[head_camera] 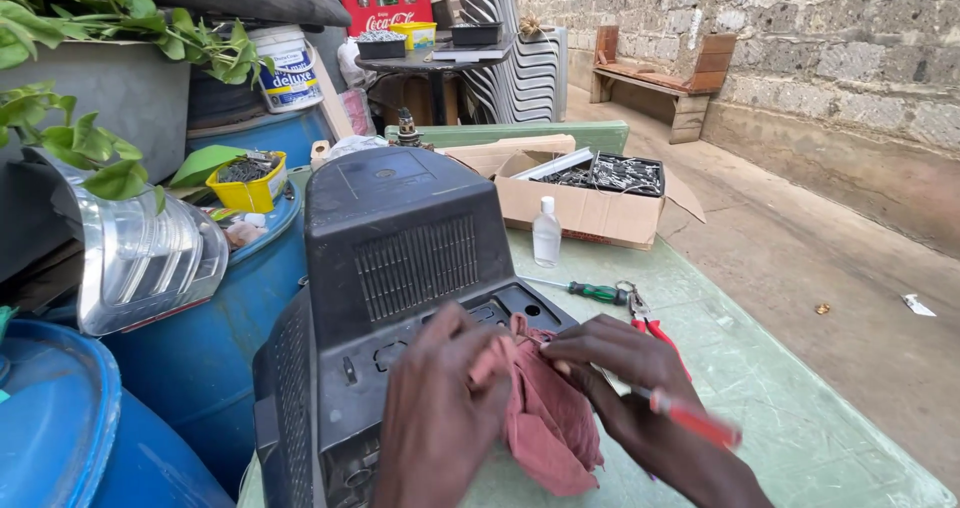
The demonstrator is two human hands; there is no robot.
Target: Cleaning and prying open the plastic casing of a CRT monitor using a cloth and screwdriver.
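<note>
Bare left hand (440, 408), bare right hand (620, 368), no sleeves

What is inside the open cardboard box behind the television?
The cardboard box holds a heap of dark metal parts and a pale flat strip along its left edge. Whatever lies beneath the heap is covered.

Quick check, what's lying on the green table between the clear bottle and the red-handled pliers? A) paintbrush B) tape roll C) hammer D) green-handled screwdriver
D: a green-handled screwdriver lies on the green table, just below the clear bottle and left of the red-handled pliers.
</note>
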